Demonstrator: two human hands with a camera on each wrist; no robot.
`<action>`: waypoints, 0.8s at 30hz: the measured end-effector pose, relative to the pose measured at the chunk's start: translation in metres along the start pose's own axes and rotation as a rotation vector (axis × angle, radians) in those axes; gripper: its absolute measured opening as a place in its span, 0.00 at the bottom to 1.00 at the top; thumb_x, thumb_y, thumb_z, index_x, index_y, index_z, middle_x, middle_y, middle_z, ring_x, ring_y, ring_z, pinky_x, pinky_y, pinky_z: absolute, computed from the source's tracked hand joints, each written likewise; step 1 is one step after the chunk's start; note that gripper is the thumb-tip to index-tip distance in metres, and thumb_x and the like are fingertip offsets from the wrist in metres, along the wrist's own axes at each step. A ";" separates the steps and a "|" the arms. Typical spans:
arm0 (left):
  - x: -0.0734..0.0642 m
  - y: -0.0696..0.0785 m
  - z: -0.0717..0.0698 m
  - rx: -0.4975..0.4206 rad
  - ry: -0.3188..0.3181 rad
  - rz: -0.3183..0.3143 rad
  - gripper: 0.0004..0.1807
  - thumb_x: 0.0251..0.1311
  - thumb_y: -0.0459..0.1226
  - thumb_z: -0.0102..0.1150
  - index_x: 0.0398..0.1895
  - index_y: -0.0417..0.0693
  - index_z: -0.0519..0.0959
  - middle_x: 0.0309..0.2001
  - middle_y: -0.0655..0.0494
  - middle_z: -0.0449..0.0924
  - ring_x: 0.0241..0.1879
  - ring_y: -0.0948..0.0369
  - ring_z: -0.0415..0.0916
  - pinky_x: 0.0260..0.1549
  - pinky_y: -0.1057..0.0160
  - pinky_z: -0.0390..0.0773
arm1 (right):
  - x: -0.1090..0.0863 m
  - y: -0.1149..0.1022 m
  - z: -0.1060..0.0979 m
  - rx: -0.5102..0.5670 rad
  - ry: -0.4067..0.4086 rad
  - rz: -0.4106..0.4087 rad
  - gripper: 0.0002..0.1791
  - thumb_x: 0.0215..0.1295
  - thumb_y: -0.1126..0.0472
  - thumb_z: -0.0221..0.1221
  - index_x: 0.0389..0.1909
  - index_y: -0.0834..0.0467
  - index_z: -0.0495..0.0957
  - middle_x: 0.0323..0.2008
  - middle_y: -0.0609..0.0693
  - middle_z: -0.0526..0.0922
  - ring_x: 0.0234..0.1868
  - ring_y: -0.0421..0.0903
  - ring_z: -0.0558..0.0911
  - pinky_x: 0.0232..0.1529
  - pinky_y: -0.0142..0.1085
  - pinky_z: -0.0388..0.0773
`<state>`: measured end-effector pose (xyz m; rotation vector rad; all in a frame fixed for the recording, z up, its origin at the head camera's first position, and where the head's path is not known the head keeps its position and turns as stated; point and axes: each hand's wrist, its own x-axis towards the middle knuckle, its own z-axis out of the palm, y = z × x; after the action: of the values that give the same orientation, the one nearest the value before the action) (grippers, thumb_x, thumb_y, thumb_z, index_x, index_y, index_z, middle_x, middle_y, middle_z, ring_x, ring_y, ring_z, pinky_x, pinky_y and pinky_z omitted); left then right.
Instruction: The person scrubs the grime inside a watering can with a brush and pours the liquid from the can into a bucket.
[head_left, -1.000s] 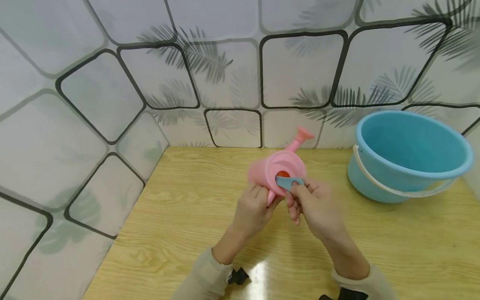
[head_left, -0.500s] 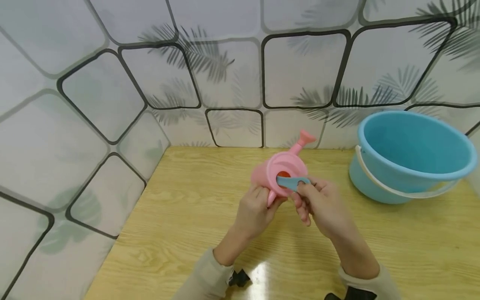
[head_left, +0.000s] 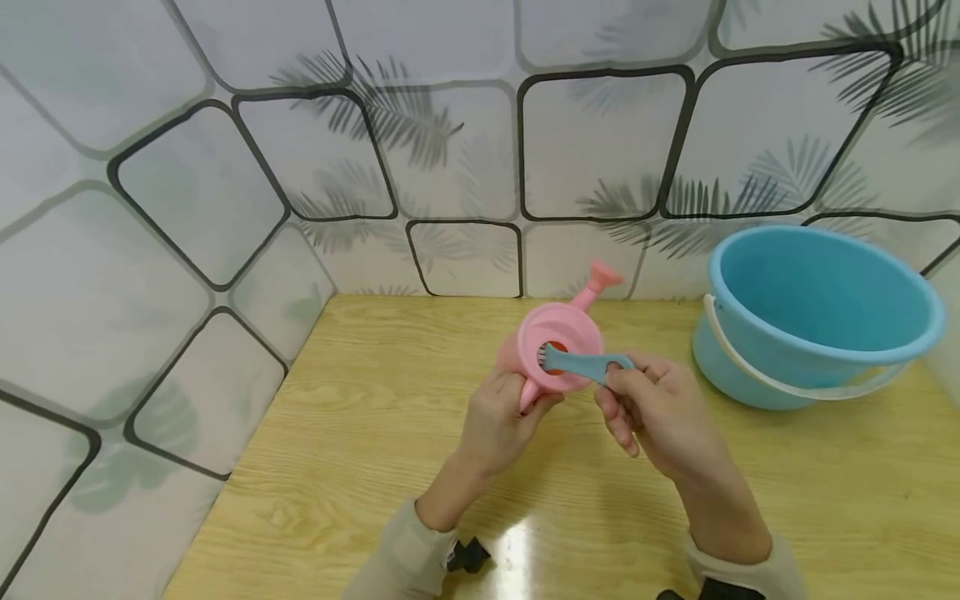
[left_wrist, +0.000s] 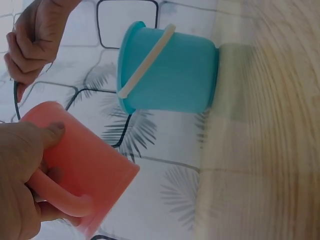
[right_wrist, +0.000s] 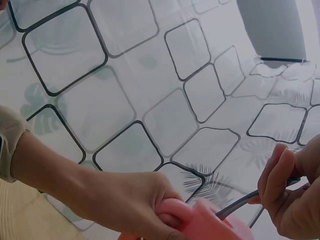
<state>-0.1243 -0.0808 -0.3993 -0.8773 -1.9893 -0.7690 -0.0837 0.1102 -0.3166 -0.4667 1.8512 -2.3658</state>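
A pink watering can [head_left: 561, 321] is held tilted above the table, its mouth facing me and its spout pointing up and away. My left hand [head_left: 491, 421] grips it by its handle [left_wrist: 62, 196], the thumb lying on the can's side. In my right hand [head_left: 663, 408] is the end of a slim blue tool [head_left: 581, 365], pinched between thumb and fingers. Its tip, with pale prongs or bristles, is at the can's mouth; which of the two I cannot tell. Something orange-red shows inside the can, mostly hidden behind the tool.
To the right on the wooden table [head_left: 360, 433] stands a blue bucket [head_left: 765, 358] with its white handle [head_left: 802, 385] hanging down in front. A patterned wall [head_left: 457, 150] closes off the back and left of the table.
My right hand has drawn the blue tool back to the right, so more of it shows, including its tip. The can has shifted slightly left, still in my left hand.
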 end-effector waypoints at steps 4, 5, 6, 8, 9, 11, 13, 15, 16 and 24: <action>0.000 -0.001 0.001 -0.022 -0.014 0.023 0.18 0.46 0.37 0.78 0.26 0.44 0.73 0.22 0.58 0.67 0.25 0.64 0.61 0.25 0.71 0.67 | 0.001 0.002 0.002 -0.042 0.006 0.041 0.15 0.75 0.69 0.46 0.27 0.68 0.71 0.17 0.49 0.74 0.11 0.39 0.69 0.10 0.29 0.67; 0.000 -0.001 0.001 -0.018 -0.024 0.022 0.17 0.47 0.37 0.78 0.27 0.44 0.74 0.22 0.58 0.68 0.25 0.64 0.62 0.25 0.72 0.68 | 0.001 0.003 0.003 -0.062 0.005 0.056 0.15 0.75 0.68 0.46 0.26 0.68 0.71 0.17 0.49 0.73 0.11 0.40 0.69 0.10 0.30 0.67; -0.001 0.000 0.000 -0.015 -0.035 0.020 0.17 0.47 0.38 0.77 0.28 0.44 0.75 0.22 0.58 0.70 0.25 0.64 0.62 0.26 0.72 0.69 | 0.002 0.004 0.003 -0.074 0.000 0.065 0.15 0.75 0.68 0.46 0.26 0.68 0.71 0.17 0.49 0.73 0.11 0.40 0.69 0.10 0.29 0.67; -0.001 0.000 -0.001 -0.007 -0.052 0.013 0.17 0.47 0.39 0.77 0.29 0.44 0.76 0.23 0.58 0.72 0.26 0.64 0.64 0.27 0.71 0.70 | 0.001 0.004 0.002 -0.068 -0.014 0.051 0.15 0.74 0.69 0.46 0.25 0.66 0.71 0.16 0.48 0.73 0.10 0.39 0.68 0.09 0.30 0.65; -0.001 0.001 -0.001 -0.008 -0.055 0.011 0.17 0.46 0.39 0.78 0.28 0.44 0.75 0.22 0.58 0.72 0.26 0.64 0.64 0.27 0.71 0.70 | 0.000 0.003 0.000 -0.057 -0.018 0.034 0.15 0.74 0.69 0.46 0.25 0.65 0.71 0.16 0.48 0.73 0.10 0.39 0.68 0.08 0.30 0.64; 0.000 0.001 -0.002 -0.008 -0.056 0.022 0.18 0.46 0.39 0.78 0.27 0.44 0.74 0.23 0.57 0.74 0.26 0.63 0.67 0.28 0.71 0.72 | -0.001 0.001 -0.003 -0.029 -0.032 -0.001 0.16 0.74 0.70 0.46 0.24 0.64 0.71 0.16 0.47 0.73 0.09 0.39 0.67 0.07 0.32 0.62; 0.001 0.001 -0.002 -0.005 -0.062 0.055 0.17 0.47 0.39 0.77 0.29 0.44 0.75 0.25 0.56 0.77 0.28 0.62 0.71 0.31 0.70 0.75 | -0.001 0.000 -0.004 -0.026 -0.037 0.001 0.15 0.74 0.70 0.46 0.24 0.64 0.72 0.17 0.47 0.73 0.10 0.39 0.68 0.07 0.32 0.62; 0.002 0.001 -0.002 0.000 -0.070 0.091 0.17 0.49 0.40 0.77 0.31 0.43 0.76 0.27 0.56 0.79 0.29 0.61 0.73 0.32 0.70 0.76 | 0.002 0.001 -0.003 -0.061 -0.039 0.032 0.15 0.74 0.69 0.48 0.24 0.64 0.72 0.17 0.47 0.73 0.10 0.38 0.69 0.08 0.30 0.64; 0.003 0.001 -0.002 0.006 -0.076 0.102 0.17 0.49 0.40 0.76 0.32 0.42 0.76 0.28 0.55 0.80 0.30 0.61 0.74 0.33 0.71 0.77 | 0.003 0.002 -0.003 -0.075 -0.048 0.046 0.15 0.74 0.69 0.48 0.24 0.64 0.72 0.17 0.47 0.73 0.11 0.38 0.69 0.09 0.30 0.65; 0.002 -0.002 -0.006 0.004 -0.082 0.041 0.19 0.45 0.39 0.79 0.30 0.43 0.75 0.26 0.55 0.79 0.29 0.60 0.75 0.32 0.69 0.77 | 0.000 -0.001 -0.006 -0.018 -0.072 -0.035 0.16 0.74 0.71 0.47 0.24 0.65 0.72 0.17 0.47 0.73 0.09 0.40 0.67 0.06 0.34 0.58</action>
<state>-0.1240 -0.0859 -0.3951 -0.9581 -2.0372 -0.7163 -0.0851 0.1160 -0.3171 -0.5825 1.8496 -2.3233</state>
